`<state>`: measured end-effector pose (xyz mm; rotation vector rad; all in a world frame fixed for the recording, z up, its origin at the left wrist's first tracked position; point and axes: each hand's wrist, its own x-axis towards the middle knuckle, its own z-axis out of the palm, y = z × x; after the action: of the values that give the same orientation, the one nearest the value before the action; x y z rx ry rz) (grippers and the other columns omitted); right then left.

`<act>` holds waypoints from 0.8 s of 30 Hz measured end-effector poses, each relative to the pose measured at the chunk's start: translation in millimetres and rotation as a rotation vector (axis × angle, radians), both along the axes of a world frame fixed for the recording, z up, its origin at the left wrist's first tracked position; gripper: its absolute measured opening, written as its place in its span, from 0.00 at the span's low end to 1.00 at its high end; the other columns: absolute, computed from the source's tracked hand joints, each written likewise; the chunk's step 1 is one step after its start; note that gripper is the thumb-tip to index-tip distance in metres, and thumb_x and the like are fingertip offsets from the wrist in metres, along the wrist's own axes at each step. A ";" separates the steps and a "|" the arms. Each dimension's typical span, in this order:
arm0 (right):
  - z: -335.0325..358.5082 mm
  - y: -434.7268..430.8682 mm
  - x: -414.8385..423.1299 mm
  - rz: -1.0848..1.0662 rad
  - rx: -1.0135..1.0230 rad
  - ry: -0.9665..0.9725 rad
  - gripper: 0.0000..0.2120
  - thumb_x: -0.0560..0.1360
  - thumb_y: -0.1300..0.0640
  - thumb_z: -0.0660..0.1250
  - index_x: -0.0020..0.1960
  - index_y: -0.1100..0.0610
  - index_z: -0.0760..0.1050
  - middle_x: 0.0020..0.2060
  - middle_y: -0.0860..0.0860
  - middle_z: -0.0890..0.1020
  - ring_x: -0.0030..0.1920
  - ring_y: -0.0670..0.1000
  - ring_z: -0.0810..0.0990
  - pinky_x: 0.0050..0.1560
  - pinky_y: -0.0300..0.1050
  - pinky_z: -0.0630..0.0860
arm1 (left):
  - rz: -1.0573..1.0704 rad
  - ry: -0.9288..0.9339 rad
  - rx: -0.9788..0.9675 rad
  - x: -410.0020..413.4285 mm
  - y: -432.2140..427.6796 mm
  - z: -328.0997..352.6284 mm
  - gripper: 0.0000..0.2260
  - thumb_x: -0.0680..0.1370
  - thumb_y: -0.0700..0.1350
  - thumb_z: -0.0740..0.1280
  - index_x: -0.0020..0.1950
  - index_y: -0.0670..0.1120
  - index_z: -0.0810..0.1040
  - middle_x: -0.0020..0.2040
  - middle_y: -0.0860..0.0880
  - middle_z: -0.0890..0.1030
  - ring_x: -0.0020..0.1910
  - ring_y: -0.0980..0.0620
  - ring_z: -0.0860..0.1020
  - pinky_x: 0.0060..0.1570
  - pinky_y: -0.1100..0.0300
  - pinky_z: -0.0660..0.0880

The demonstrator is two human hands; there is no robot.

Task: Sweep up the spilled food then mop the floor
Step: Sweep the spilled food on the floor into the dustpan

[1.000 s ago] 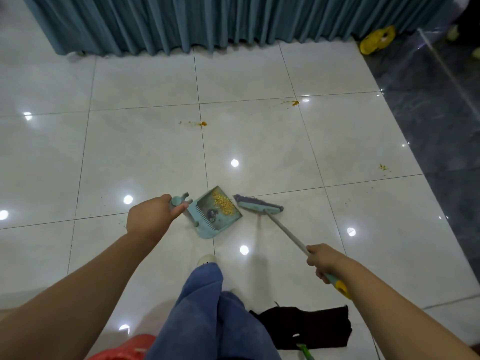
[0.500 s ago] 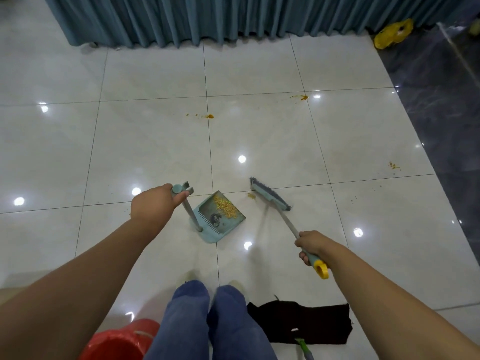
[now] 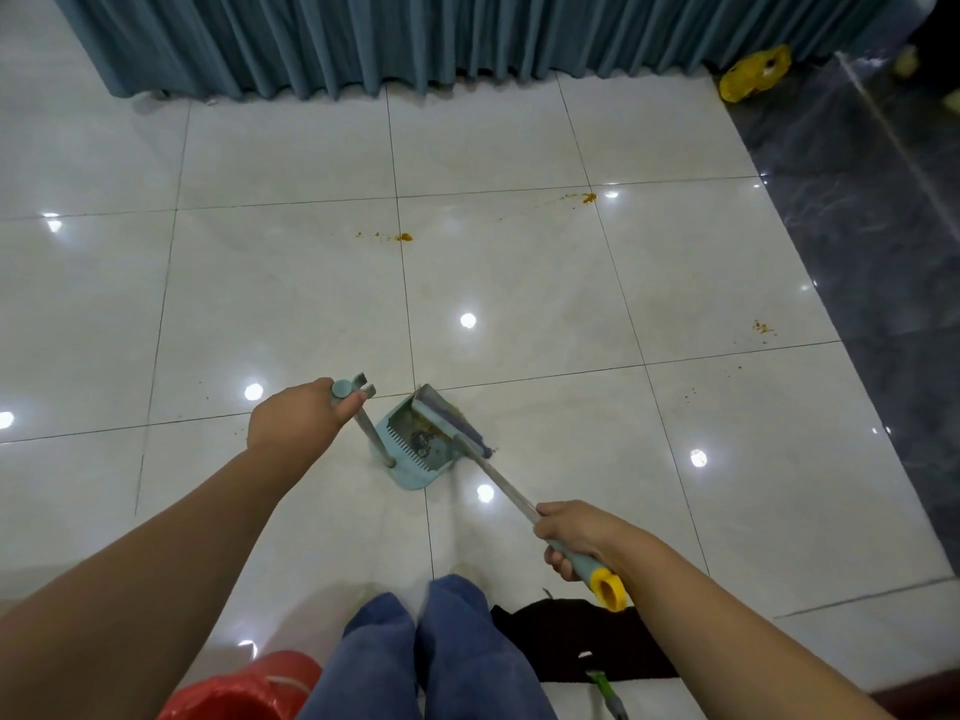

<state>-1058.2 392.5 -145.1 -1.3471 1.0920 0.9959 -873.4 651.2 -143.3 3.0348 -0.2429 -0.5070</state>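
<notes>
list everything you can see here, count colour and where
dustpan: 1, light blue, floor centre, upright handle
broom: 1, blue head over the dustpan mouth, yellow-capped handle
food spots: 3 small orange patches plus crumbs, white tiles ahead and right
curtain: 1, teal, far edge
yellow bag: 1, top right
black cloth: 1, near feet, right
red tub: 1, bottom left
left hand: grip on dustpan handle
right hand: grip on broom handle
</notes>
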 end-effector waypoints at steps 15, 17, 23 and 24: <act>16.4 -0.5 16.1 -0.187 -0.120 -0.028 0.23 0.80 0.64 0.58 0.74 0.54 0.62 0.31 0.56 0.70 0.25 0.48 0.64 0.19 0.31 0.65 | 0.026 0.065 -0.079 4.5 43.1 10.8 0.26 0.75 0.68 0.54 0.39 0.46 0.72 0.32 0.50 0.75 0.37 0.48 0.77 0.31 0.61 0.64; 4.8 3.7 24.8 -0.206 -0.145 -0.030 0.23 0.80 0.64 0.58 0.74 0.54 0.62 0.32 0.56 0.70 0.25 0.49 0.65 0.19 0.31 0.65 | 0.023 0.055 -0.064 7.8 48.0 12.8 0.25 0.75 0.67 0.54 0.40 0.46 0.72 0.32 0.50 0.74 0.37 0.48 0.75 0.29 0.62 0.61; -27.0 44.8 28.8 -0.166 -0.145 -0.016 0.22 0.80 0.65 0.57 0.73 0.58 0.62 0.36 0.56 0.70 0.28 0.49 0.67 0.20 0.32 0.66 | -0.013 0.064 -0.035 10.9 51.8 5.1 0.24 0.76 0.67 0.53 0.40 0.47 0.72 0.32 0.51 0.73 0.36 0.48 0.75 0.30 0.61 0.63; -26.8 51.6 26.0 -0.159 -0.126 -0.014 0.22 0.80 0.65 0.57 0.73 0.58 0.62 0.36 0.56 0.70 0.28 0.49 0.67 0.20 0.32 0.66 | -0.022 0.069 -0.035 10.2 51.2 3.4 0.24 0.76 0.67 0.53 0.40 0.47 0.72 0.33 0.50 0.74 0.37 0.48 0.75 0.31 0.61 0.64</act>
<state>-1032.2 444.1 -171.9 -1.3418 1.2481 0.8115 -863.3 702.3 -139.9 2.9775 -0.2789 -0.6019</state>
